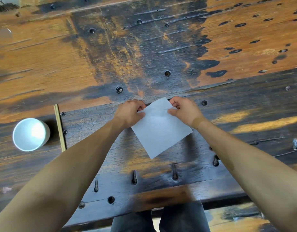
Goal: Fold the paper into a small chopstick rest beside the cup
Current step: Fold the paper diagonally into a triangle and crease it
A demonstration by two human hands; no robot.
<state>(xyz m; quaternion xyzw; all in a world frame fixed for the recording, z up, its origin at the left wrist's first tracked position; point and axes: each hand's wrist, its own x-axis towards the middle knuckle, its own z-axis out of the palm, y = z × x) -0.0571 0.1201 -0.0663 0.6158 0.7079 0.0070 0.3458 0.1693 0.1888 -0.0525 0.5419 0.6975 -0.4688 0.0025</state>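
Both hands pinch the white paper (159, 129) — left hand (130, 113) and right hand (184, 109) gripping its far corners, well right of the cup (30, 134).

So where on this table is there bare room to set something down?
Bare wood lies between the chopsticks and the left hand, and right of the right hand. It is crowded where the white cup flanks the chopsticks.

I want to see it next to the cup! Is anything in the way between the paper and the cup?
Yes. The chopsticks lie just right of the cup, between it and the paper. The left hand and right hand pinch the paper's far edge.
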